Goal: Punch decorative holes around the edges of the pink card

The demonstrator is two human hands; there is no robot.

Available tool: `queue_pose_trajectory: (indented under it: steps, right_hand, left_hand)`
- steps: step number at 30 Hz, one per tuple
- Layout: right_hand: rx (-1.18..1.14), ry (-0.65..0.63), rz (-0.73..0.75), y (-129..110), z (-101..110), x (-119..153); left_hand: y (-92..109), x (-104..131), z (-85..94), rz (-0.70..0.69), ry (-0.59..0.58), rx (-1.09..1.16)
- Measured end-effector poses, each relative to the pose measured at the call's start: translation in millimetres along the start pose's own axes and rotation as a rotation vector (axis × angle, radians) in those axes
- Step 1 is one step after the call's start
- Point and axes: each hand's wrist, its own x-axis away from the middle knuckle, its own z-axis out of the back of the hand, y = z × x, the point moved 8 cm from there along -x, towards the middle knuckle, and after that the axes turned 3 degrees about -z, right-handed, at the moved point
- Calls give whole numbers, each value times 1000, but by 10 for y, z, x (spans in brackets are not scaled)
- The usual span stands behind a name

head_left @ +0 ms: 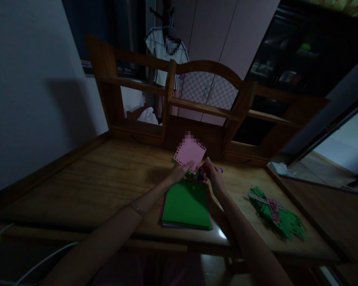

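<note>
- A person's left hand [181, 171] pinches a pink, four-sided paper sheet [191, 153] at its near side, thumb on top, the rest extending beyond the fingertips.
- The sheet is held over the wooden desk [113, 178], toward its back edge, just past a squared stack of bright green sheets [186, 204] near the front edge.
- Dark cutouts line two opposite sides; the far corner is blurred.
- Tilted, the sheet points one corner toward the person; its long axis cannot be told.
- The right hand [214, 174] curls beside a small red object [206, 168]; whether it grips it is unclear.
</note>
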Motion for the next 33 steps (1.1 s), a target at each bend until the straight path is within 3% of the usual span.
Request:
queue_pose_trajectory:
  steps: [6, 13, 20, 29, 33]
  right_hand:
    - [-67, 38, -54, 134, 60, -74]
    - [-318, -119, -252, 368, -41, -156]
    - [-327, -162, -267, 404, -47, -146]
    - [-273, -20, -199, 326, 55, -147]
    - [-147, 21, -159, 320, 127, -155]
  left_hand:
    - [54, 19, -6, 11, 5, -3]
    - [50, 25, 3, 21, 17, 11]
    - [45, 14, 15, 10, 30, -25]
    - [81, 9, 31, -51, 45, -59]
    - [51, 23, 46, 1, 93, 4]
